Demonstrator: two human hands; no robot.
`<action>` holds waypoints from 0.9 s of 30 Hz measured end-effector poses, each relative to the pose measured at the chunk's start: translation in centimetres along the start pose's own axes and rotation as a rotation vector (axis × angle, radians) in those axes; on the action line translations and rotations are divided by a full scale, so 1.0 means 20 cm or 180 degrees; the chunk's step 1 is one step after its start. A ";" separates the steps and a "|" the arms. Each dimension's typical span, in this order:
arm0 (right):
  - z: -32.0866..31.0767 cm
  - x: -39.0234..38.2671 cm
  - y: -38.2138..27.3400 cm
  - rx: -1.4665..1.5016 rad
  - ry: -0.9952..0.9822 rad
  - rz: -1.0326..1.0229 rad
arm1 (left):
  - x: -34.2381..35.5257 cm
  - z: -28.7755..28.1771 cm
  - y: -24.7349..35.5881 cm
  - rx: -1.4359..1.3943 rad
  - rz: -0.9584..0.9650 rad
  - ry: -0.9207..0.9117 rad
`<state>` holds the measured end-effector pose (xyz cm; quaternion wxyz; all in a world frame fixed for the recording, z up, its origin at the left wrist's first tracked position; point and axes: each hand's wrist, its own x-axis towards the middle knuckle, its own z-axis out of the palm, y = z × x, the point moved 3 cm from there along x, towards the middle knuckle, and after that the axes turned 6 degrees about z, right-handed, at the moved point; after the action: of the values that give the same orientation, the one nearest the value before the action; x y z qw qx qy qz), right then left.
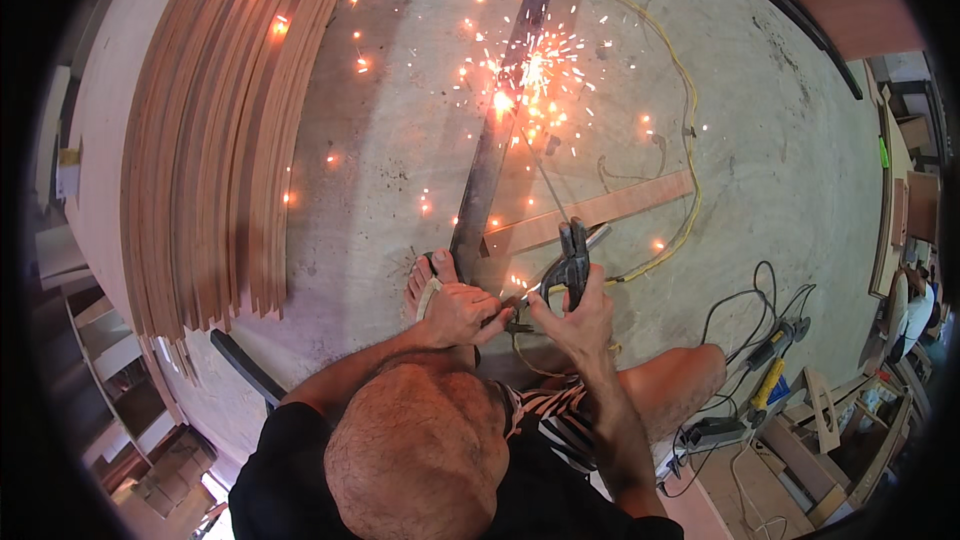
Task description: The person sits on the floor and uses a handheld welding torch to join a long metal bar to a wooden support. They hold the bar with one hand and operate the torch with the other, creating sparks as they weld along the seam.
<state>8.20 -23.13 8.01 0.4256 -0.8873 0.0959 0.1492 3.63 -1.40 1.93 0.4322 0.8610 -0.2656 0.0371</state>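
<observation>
Two hands work close together just in front of the person's knees. The right hand [578, 312] is closed around a dark metal clamp-style electrode holder [570, 265], whose thin welding rod [545, 180] slants up to a bright arc [503, 100]. The left hand [462, 312] is curled, fingers narrow, seemingly steadying the holder's base, though what it grips is unclear. A sandalled foot [432, 275] pins the near end of the long dark steel bar [495, 130] lying on the grey concrete floor [400, 140].

Doing this well seems to call for a steady rod, a short arc and both hands braced.

Farther off, a flat wooden board [600, 212] crosses under the bar and a yellow cable [685, 140] loops beside it. Brown cardboard boxes [170, 485] sit at the lower left edge; no labels or signs are legible.
</observation>
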 end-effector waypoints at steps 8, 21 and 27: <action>0.01 0.00 0.00 -0.0049 0.0036 -0.0042 | -0.01 0.00 0.00 -0.0015 -0.0028 -0.0005; 0.00 0.00 -0.02 0.0277 0.0189 -0.0125 | 0.01 -0.03 0.01 0.0067 0.0067 0.0025; -0.02 0.00 -0.01 0.0024 0.0012 0.0031 | 0.01 0.00 0.00 0.0016 0.0017 -0.0048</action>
<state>8.39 -23.21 8.38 0.4281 -0.8855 0.1016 0.1493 3.84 -1.41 2.04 0.4280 0.8616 -0.2710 0.0325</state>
